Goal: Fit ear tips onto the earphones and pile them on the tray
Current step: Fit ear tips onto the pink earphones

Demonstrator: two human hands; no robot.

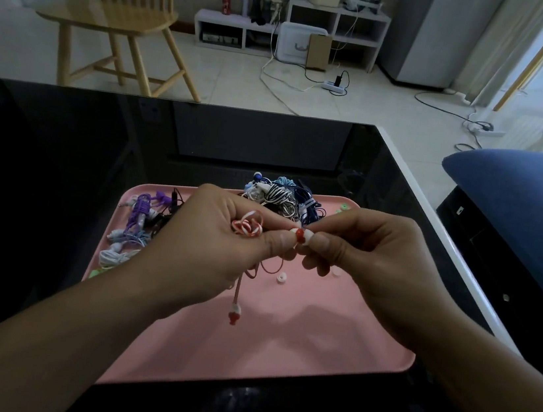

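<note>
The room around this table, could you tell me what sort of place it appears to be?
Probably a home living room: a wooden chair on a tiled floor, a low white shelf unit against the wall, and a blue cushion beside the black table.

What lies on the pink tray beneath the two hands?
On the pink plastic tray, a loose white ear tip and another show below the right hand. The left hand hides whatever lies under it.

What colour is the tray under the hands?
Pink; the tray shows clearly in the head view.
</note>
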